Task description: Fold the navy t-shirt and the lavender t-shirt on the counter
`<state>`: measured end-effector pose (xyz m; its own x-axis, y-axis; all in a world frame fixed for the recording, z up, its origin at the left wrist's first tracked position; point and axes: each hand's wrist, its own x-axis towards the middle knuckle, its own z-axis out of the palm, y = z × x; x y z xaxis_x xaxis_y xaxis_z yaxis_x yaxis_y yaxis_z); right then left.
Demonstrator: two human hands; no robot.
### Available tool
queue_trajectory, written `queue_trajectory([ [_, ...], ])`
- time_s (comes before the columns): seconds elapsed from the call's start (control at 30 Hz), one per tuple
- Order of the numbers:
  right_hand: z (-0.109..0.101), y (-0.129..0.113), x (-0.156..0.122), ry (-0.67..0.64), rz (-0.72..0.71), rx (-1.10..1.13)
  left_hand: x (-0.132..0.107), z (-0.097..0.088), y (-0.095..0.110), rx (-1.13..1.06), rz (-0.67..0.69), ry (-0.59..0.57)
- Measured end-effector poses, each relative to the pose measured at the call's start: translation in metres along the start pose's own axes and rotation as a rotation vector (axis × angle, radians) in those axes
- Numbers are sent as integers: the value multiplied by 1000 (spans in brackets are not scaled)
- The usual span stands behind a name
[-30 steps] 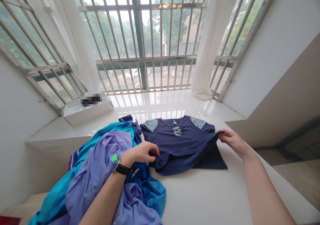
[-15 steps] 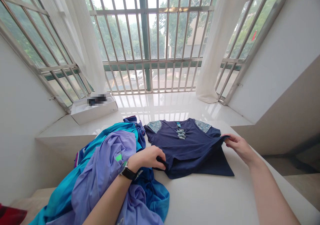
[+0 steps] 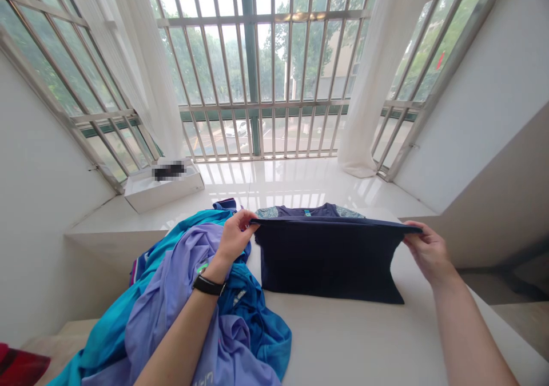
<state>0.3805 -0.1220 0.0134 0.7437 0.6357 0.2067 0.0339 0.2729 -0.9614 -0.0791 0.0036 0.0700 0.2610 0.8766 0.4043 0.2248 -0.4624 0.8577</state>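
Observation:
A navy blue shirt (image 3: 330,257) lies on a white table (image 3: 364,340) in front of me. Its lower half is lifted and stretched taut between my hands, hiding most of the front. My left hand (image 3: 234,237), with a black watch on the wrist, pinches the hem's left corner. My right hand (image 3: 426,251) pinches the right corner. The shirt's collar and patterned shoulders peek out just behind the raised edge.
A heap of teal, purple and blue clothes (image 3: 184,300) covers the table's left side, under my left forearm. A white box (image 3: 165,183) sits on the glossy window ledge at the back left. Barred windows and white curtains (image 3: 369,88) stand behind.
Both hands have lifted the shirt's bottom hem and carried it up and away from me toward the collar. The left hand moved from the lower left corner to near the left shoulder.

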Motion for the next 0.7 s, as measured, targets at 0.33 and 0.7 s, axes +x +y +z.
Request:
queue_trajectory([
  [0.33,10,-10,-10,-173,23,-39,-12,-4,27,373,190,-549],
  [0.7,7,-22,-17,-245,71,-132,-10,-10,14,460,142,-504],
])
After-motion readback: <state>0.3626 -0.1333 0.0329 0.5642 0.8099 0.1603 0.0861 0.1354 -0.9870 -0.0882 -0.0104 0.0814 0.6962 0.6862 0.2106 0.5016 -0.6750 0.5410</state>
